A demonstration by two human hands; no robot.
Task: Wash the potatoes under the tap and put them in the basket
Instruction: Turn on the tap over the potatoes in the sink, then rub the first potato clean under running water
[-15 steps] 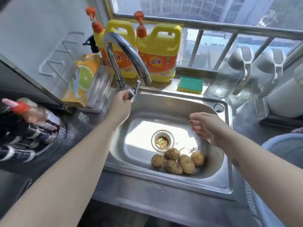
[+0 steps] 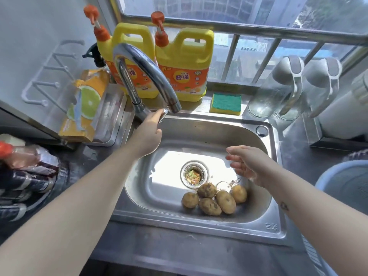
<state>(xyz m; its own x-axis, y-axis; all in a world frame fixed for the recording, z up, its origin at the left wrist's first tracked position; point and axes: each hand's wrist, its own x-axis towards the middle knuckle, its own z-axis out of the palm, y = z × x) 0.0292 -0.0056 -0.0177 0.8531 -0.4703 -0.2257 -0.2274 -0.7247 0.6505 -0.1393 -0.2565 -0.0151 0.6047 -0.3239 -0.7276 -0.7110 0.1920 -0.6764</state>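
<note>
Five potatoes (image 2: 226,202) lie in the sink (image 2: 159,188); left hand (image 2: 148,134) grips tap (image 2: 145,66)

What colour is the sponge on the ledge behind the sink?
The sponge is green on top with a yellow base, lying flat; the head view shows it clearly.

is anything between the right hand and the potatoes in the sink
Nothing visible does: the right hand hovers open above the potatoes, with only the bare sink between them.
</note>
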